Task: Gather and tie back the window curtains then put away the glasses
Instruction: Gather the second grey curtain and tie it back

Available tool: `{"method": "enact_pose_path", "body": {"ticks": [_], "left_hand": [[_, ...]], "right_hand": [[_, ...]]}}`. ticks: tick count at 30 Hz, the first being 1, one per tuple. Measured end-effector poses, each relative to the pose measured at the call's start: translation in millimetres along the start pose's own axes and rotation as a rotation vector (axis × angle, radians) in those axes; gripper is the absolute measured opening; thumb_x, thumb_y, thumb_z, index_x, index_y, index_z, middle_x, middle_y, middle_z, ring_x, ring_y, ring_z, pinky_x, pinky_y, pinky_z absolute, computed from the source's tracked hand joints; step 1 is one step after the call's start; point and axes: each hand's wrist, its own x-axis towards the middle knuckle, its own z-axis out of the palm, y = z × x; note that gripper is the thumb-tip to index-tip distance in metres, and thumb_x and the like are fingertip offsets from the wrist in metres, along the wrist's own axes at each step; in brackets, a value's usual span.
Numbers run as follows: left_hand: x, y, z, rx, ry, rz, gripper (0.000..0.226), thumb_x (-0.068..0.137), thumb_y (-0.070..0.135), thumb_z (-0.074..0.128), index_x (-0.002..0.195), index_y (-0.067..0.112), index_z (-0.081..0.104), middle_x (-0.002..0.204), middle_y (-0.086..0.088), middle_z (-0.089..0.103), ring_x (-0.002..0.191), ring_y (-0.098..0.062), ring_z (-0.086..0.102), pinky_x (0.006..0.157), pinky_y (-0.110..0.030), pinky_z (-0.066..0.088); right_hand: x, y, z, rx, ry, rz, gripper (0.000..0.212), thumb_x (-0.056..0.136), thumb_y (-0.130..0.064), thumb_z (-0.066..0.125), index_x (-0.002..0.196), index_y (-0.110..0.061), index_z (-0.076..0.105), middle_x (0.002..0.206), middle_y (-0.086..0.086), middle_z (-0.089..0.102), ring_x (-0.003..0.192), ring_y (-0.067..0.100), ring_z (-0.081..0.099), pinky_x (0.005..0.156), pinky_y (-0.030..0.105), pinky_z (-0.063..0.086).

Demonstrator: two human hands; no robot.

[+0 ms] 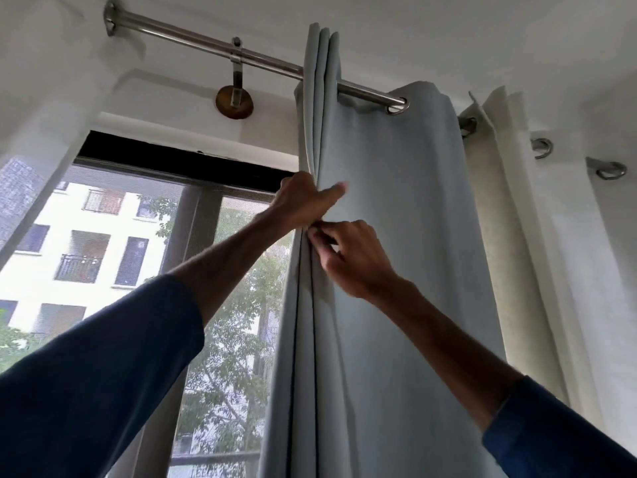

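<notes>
A pale blue-grey curtain (396,208) hangs by metal eyelets from a steel rod (193,39), its left edge bunched into narrow pleats. My left hand (303,201) grips those pleats from the window side, thumb stretched across the front of the fabric. Just below it, my right hand (348,257) pinches the folded edge between fingertips and thumb. A cream curtain (537,236) hangs to the right on the same rod. No glasses are in view.
The rod's round wall bracket (234,103) sits above the window (138,270), whose mesh screen shows a white building and trees outside. The white ceiling and wall fill the top and the far right.
</notes>
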Motion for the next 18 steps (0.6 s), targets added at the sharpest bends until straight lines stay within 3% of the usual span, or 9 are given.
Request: {"method": "enact_pose_path", "body": {"ticks": [3, 6, 8, 10, 12, 15, 18], "left_hand": [[2, -10, 0, 0.120, -0.011, 0.040, 0.037, 0.086, 0.018, 0.067, 0.065, 0.010, 0.037, 0.068, -0.001, 0.037, 0.076, -0.022, 0.046, 0.051, -0.028, 0.032], [-1, -10, 4, 0.125, 0.010, 0.071, 0.033, 0.089, 0.012, 0.061, 0.069, 0.009, 0.036, 0.068, 0.002, 0.031, 0.079, -0.020, 0.042, 0.061, -0.027, 0.033], [-1, -11, 5, 0.133, 0.021, 0.097, 0.040, 0.090, 0.011, 0.060, 0.064, 0.011, 0.030, 0.067, 0.002, 0.030, 0.079, -0.019, 0.043, 0.064, -0.026, 0.032], [2, -13, 4, 0.134, 0.022, 0.107, 0.040, 0.091, 0.011, 0.060, 0.063, 0.010, 0.031, 0.067, 0.003, 0.030, 0.080, -0.019, 0.043, 0.063, -0.025, 0.032], [1, -12, 4, 0.125, 0.029, 0.118, 0.027, 0.091, 0.013, 0.060, 0.074, 0.004, 0.041, 0.069, 0.003, 0.030, 0.081, -0.020, 0.044, 0.064, -0.026, 0.033], [2, -13, 3, 0.118, 0.037, 0.127, 0.020, 0.092, 0.015, 0.060, 0.087, 0.003, 0.044, 0.071, 0.002, 0.032, 0.082, -0.020, 0.044, 0.064, -0.026, 0.033], [5, -18, 1, 0.150, 0.021, 0.123, 0.028, 0.093, 0.016, 0.059, 0.075, 0.007, 0.039, 0.079, -0.005, 0.039, 0.084, -0.020, 0.042, 0.064, -0.025, 0.029]], "right_hand": [[5, 33, -13, 0.125, -0.017, 0.105, 0.039, 0.103, -0.032, 0.049, 0.078, -0.010, 0.069, 0.070, -0.001, 0.073, 0.059, 0.008, 0.069, 0.062, 0.040, 0.058], [8, 76, -30, -0.144, 0.387, 0.211, 0.021, 0.089, -0.029, 0.063, 0.098, -0.013, 0.075, 0.101, 0.004, 0.078, 0.088, 0.020, 0.075, 0.083, 0.040, 0.060], [6, 105, -46, -0.306, 0.463, 0.429, 0.051, 0.088, -0.037, 0.071, 0.129, -0.008, 0.062, 0.139, 0.013, 0.060, 0.124, 0.029, 0.060, 0.104, 0.039, 0.047], [5, 128, -58, -0.274, 0.339, 0.687, 0.088, 0.085, -0.053, 0.073, 0.148, -0.002, 0.039, 0.156, 0.019, 0.038, 0.143, 0.034, 0.040, 0.114, 0.044, 0.035], [1, 145, -62, -0.183, 0.223, 0.828, 0.096, 0.080, -0.062, 0.074, 0.145, 0.001, 0.039, 0.150, 0.021, 0.044, 0.138, 0.039, 0.042, 0.112, 0.048, 0.037], [-2, 148, -57, -0.184, 0.239, 0.786, 0.053, 0.084, -0.043, 0.076, 0.114, -0.002, 0.063, 0.120, 0.018, 0.062, 0.121, 0.042, 0.056, 0.093, 0.044, 0.045], [10, 131, -48, -0.284, 0.284, 0.676, 0.019, 0.087, -0.018, 0.065, 0.097, -0.002, 0.067, 0.103, 0.021, 0.066, 0.104, 0.044, 0.063, 0.080, 0.040, 0.048]]}}
